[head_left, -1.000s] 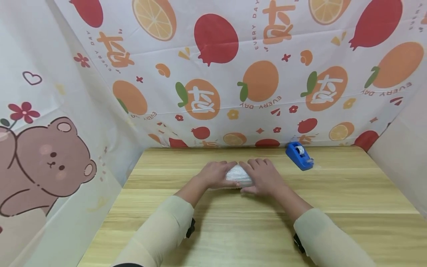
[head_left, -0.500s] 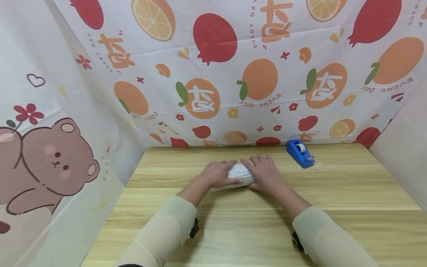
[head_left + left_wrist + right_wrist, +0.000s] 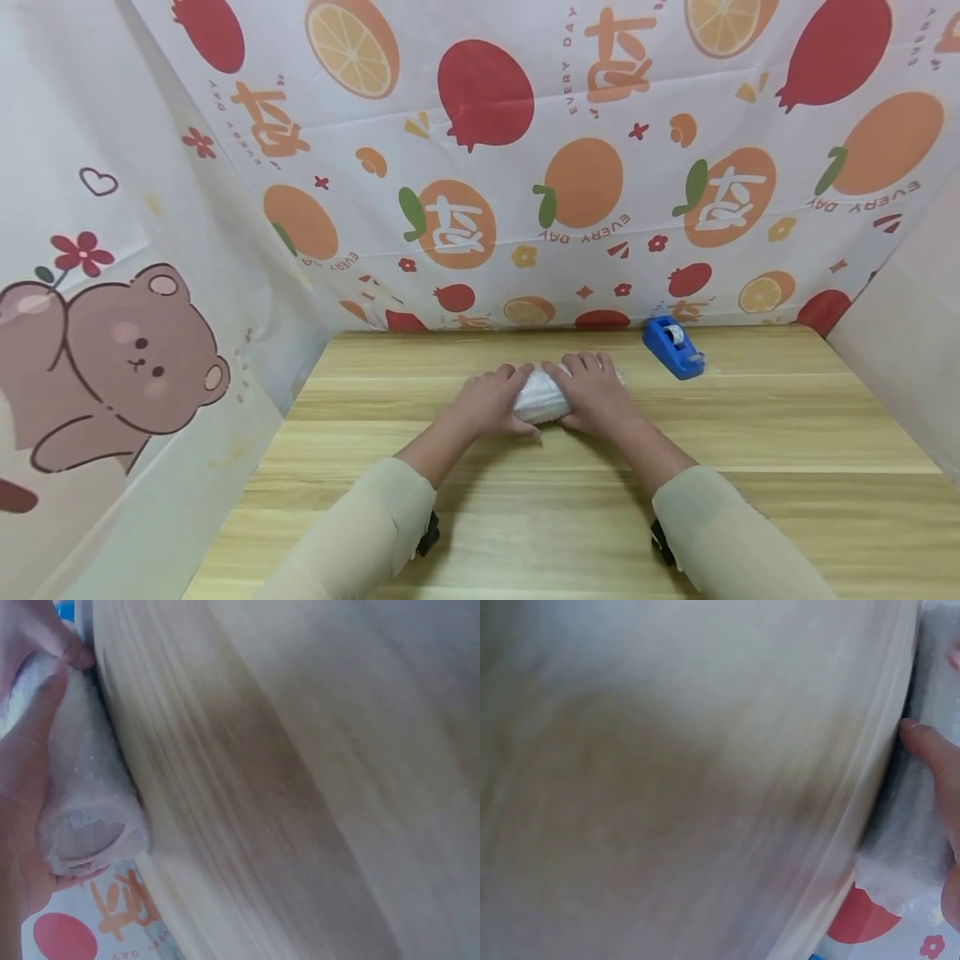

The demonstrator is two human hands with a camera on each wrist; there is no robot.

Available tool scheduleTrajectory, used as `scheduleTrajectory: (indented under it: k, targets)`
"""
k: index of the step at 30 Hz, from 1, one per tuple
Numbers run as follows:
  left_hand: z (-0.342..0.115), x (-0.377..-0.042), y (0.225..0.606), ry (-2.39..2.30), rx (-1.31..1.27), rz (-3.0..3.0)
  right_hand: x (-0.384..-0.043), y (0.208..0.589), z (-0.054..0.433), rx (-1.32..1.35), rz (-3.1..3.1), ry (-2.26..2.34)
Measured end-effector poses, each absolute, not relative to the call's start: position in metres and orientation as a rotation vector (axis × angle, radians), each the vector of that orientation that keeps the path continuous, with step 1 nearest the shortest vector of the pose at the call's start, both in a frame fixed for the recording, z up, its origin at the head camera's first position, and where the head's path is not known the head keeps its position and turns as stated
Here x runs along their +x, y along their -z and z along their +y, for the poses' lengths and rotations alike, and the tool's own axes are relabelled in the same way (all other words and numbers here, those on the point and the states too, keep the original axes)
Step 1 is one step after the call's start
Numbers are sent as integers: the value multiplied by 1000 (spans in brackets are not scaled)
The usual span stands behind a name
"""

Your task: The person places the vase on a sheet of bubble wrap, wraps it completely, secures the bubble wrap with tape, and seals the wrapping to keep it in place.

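A whitish, translucent roll of bubble wrap (image 3: 542, 397) lies sideways on the wooden table (image 3: 525, 517), between both hands. My left hand (image 3: 491, 404) grips its left part, fingers over the top and thumb low on the near side. The right hand (image 3: 596, 396) holds the right part in the same way, its thumb at the near lower side. In the left wrist view, the roll's end (image 3: 90, 836) shows a round hollow with wrap layered around it. In the right wrist view, the right thumb (image 3: 930, 746) presses along the roll (image 3: 907, 825) near the tabletop.
A blue tape dispenser (image 3: 673, 347) with a roll of clear tape stands at the back right of the table. Behind the table's back edge hangs a fruit-print curtain (image 3: 517, 192). A bear-print sheet (image 3: 127, 358) covers the left side.
The left thumb has slid off the roll's upper face to its near lower edge. The right thumb has drawn in under the near side. The roll stays in about the same place.
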State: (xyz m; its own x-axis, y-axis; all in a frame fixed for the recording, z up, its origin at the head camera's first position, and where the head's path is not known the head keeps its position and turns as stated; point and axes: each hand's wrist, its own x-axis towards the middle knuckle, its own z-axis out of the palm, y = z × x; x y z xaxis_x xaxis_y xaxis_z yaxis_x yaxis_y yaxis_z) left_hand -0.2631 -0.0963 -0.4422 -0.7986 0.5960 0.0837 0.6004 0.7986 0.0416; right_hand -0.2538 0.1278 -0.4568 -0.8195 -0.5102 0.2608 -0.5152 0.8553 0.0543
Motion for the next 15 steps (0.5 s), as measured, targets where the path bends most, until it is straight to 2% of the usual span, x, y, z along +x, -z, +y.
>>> scheduleTrajectory:
  k: [9, 15]
  targets:
    - [-91, -247, 438, -56, -951, -2896, -260, 454, 131, 829, -2798, -148]
    - [-75, -224, 442, -180, -815, -2814, -255, 457, 131, 740, -2830, -231]
